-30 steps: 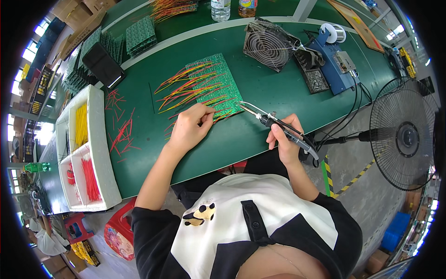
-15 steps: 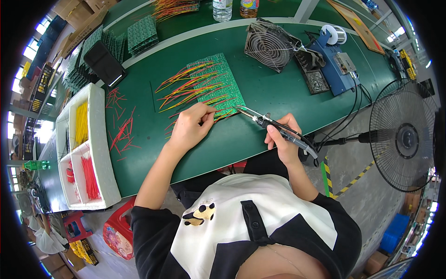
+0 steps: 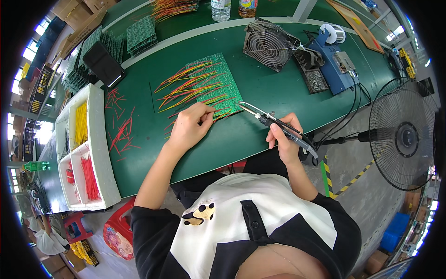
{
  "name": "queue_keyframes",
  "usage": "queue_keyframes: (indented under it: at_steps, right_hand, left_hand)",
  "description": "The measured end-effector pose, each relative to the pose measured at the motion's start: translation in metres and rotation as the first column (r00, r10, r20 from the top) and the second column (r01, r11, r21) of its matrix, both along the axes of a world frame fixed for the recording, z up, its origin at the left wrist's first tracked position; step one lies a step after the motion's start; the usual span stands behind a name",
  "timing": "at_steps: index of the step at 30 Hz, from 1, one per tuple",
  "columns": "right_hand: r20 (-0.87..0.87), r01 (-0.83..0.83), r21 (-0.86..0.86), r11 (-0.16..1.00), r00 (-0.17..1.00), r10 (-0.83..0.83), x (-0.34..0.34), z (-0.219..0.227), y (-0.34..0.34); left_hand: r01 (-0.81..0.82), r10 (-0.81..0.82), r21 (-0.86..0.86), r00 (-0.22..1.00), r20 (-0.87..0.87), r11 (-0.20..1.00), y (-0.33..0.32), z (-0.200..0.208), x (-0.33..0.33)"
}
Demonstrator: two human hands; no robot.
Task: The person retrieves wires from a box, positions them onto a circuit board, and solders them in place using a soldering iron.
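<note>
Bench, board and iron: 1 green bench (image 3: pixel 278 93), 1 green circuit board (image 3: pixel 230 80), 1 soldering iron (image 3: pixel 265 121).
Counted, largest down: 1 pedestal fan (image 3: pixel 408 139) at the right; 1 white foam tray (image 3: pixel 101 139) at the left, with yellow wires (image 3: pixel 81 125) in 1 compartment and red wires (image 3: pixel 90 179) in another; 1 blue station (image 3: pixel 332 67); the board, lying mid-bench; 1 left hand (image 3: pixel 188 125) at its near edge, thumb and fingers curled inward; 1 right hand (image 3: pixel 285 139), fingers closed around the iron's handle; 2 bottles (image 3: pixel 220 10). Hidden or unclear: bottle tops cut off by the upper edge; red and yellow leads (image 3: pixel 186 95) over the board overlap, count unobtainable; what the left fingertips pinch, if anything, cannot be told; iron tip at the board's right edge, contact indeterminable.
</note>
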State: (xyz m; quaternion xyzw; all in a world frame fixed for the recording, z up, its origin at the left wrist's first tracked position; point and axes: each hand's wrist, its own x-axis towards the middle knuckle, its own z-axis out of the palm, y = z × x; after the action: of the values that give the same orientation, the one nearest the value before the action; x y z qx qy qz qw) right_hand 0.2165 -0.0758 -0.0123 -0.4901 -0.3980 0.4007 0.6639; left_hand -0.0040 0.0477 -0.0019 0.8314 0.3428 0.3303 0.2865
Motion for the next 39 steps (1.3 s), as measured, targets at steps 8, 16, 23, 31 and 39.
queue_keyframes:
  at_steps: [8,16,23,31,39]
  right_hand:
    - [-0.109,0.067,0.038,0.997,0.992,-0.063,0.006,0.001,0.003]
    - [-0.028,0.283,0.114,0.952,0.959,-0.282,0.035,0.01,0.022]
    - [-0.078,0.316,0.073,0.946,0.947,-0.311,0.038,0.002,0.032]
    - [-0.005,0.3,0.089,0.95,0.954,-0.301,0.044,-0.006,0.025]
    - [-0.018,0.237,0.096,0.967,0.971,-0.237,0.038,0.0,0.031]
  left_hand:
    - [0.007,-0.009,0.057,0.999,0.041,0.998,0.0,-0.004,0.001]
    - [-0.044,0.143,0.539,0.979,-0.145,0.841,-0.005,0.022,0.0]
    - [0.135,0.061,0.569,0.948,-0.312,0.811,-0.013,0.013,0.001]
    - [0.205,0.032,0.62,0.936,-0.35,0.757,-0.019,0.005,0.002]
    - [0.162,0.046,0.571,0.942,-0.332,0.805,-0.049,0.007,0.0]
